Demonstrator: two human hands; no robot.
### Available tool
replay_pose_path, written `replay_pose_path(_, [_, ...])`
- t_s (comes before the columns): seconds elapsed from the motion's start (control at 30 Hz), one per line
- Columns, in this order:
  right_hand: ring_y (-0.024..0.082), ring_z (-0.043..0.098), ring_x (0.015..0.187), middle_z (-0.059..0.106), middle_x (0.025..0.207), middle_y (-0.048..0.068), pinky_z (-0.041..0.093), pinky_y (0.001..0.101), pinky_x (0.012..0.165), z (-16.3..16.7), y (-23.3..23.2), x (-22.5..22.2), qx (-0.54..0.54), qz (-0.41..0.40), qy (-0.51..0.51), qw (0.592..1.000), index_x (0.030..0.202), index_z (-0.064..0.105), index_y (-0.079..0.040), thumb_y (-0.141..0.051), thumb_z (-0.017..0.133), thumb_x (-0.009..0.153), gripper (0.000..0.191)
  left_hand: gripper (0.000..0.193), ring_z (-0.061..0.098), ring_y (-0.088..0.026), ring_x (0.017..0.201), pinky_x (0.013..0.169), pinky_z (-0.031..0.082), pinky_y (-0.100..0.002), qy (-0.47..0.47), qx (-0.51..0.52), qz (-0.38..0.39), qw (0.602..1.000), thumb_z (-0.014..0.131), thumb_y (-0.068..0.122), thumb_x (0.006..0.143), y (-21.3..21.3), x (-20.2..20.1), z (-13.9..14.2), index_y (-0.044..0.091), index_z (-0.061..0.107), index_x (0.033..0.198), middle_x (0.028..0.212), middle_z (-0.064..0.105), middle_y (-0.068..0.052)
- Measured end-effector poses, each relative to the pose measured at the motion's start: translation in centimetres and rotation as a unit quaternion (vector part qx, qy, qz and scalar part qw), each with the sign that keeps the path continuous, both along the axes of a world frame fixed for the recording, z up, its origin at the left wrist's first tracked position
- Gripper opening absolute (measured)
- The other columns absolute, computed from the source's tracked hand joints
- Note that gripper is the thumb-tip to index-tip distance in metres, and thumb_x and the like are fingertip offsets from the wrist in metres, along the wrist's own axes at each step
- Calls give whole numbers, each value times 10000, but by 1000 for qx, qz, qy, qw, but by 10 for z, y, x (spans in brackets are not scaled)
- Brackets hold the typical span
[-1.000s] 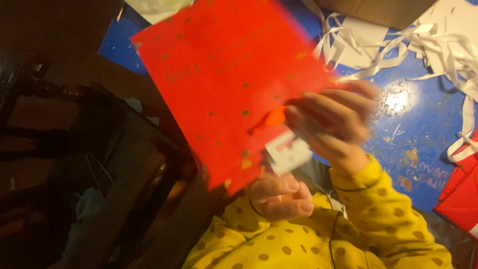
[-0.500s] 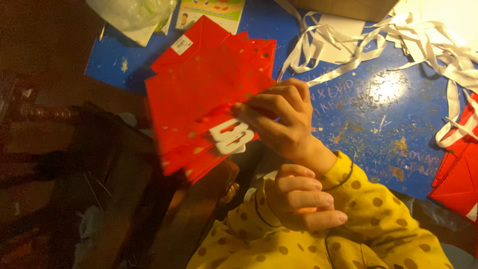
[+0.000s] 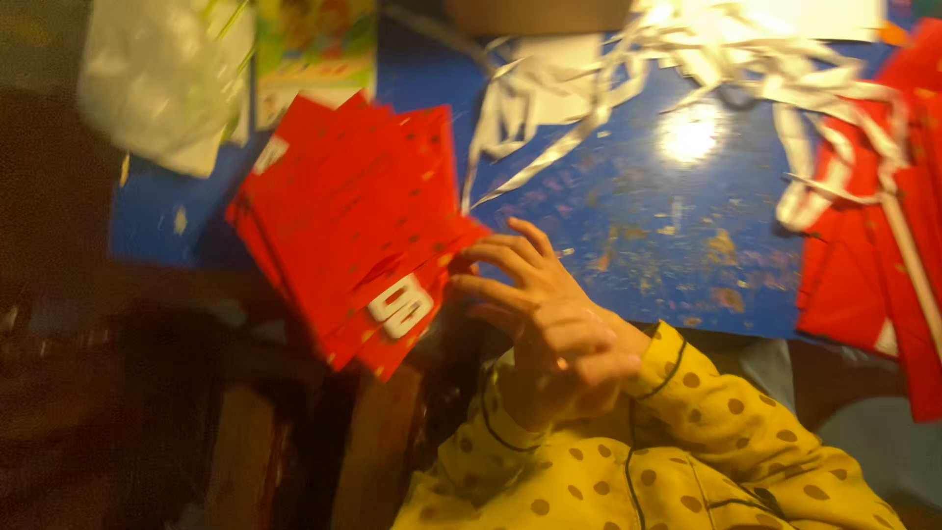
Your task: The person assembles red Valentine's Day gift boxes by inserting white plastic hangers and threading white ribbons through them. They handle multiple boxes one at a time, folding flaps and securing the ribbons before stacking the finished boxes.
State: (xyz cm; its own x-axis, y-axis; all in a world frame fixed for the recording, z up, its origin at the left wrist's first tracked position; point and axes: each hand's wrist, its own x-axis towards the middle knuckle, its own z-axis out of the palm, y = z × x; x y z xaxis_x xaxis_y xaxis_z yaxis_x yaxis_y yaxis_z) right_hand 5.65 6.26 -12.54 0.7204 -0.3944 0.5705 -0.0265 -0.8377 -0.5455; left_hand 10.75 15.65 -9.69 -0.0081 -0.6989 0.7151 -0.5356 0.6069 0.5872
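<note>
Red sheets (image 3: 348, 231) flecked with small gold dots, one bearing a white label (image 3: 399, 306), lie on a blue table (image 3: 628, 245) mottled with yellowish stains. White paper strips (image 3: 687, 69) trail across it. More red sheets (image 3: 863, 265) sit at right. The sleeves (image 3: 687, 432) are yellow with brown polka dots and dark piping.

A stack of red paper bags (image 3: 353, 226) lies left of centre, a white rectangular label (image 3: 399, 306) on its lower edge. More red bags (image 3: 863, 265) sit at the right edge. A colourful printed package (image 3: 314, 44) shows at the top.
</note>
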Motion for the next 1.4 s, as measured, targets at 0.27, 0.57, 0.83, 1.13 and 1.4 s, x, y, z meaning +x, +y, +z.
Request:
replay_pose_path(0.27, [337,544,1240,616,1275,119,373,538,1141,-5,3,-133,34,-306,46,950,1125,721,-102,-89,767,751,377,279,636,-303,1080,955,533,-411,28,106,-19,994,708,-42,841,-40,-34,-17,129,683,1061,1108,632,-63])
replay_pose_path(0.57, [303,537,1357,588,1371,96,358,453,1243,-30,32,-251,27,-578,126,805,1271,712,-88,-88,743,1051,222,325,532,-345,1372,1186,411,-519,-105,170,-173,965,696,137,942,-84,-107,-51,136,634,1261,1357,613,-92])
replay_pose_path(0.83, [469,325,1489,390,1558,329,183,631,1198,-59,3,-280,70,-633,156,755,1491,507,28,-417,671,1006,678,532,450,-331,1464,1254,292,-606,-220,172,-138,950,654,349,977,-118,-135,-85,163,534,1461,1498,535,-114])
replay_pose_path(1.13, [338,501,1326,543,1441,127,368,495,1209,-80,15,-285,30,-633,249,732,1412,613,-57,-357,750,1051,489,605,409,-351,1451,1191,202,-708,-247,230,-4,942,673,427,936,-134,-96,-100,130,533,1444,1517,493,-157])
replay_pose_path(1.4, [254,636,1106,715,1281,49,522,354,1032,-56,16,-279,-37,-614,222,756,1226,733,-77,-135,742,1058,178,409,467,-311,1451,1268,170,-667,-176,207,-20,962,671,338,982,-133,-95,-112,143,639,1340,1469,574,-114])
